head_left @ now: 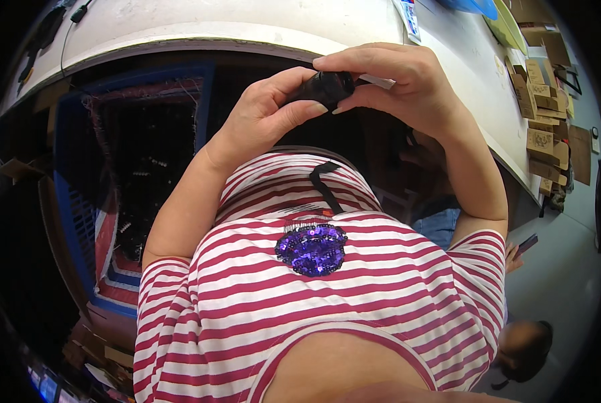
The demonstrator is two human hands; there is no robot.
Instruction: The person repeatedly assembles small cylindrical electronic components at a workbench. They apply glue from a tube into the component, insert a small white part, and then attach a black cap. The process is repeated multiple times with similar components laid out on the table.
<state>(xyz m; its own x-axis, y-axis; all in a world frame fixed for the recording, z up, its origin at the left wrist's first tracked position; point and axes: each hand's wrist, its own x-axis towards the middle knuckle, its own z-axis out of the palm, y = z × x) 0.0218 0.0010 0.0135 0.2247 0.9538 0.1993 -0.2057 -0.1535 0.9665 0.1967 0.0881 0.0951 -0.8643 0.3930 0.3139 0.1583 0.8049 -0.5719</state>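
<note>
A small black cylindrical piece with a round end is held up just in front of the white table's near edge. My left hand has its fingers and thumb wrapped round the left part of it. From the other side, the fingertips and thumb of my right hand close about its right end. A small pale sliver shows between my right fingers; what it is I cannot make out. Part of the black piece is hidden by my fingers.
To the left stands a blue plastic crate, lined with cloth and holding many dark pieces. The white table bears a tube and a black cable. Small cardboard boxes lie on the right. Another person's hand holds a phone.
</note>
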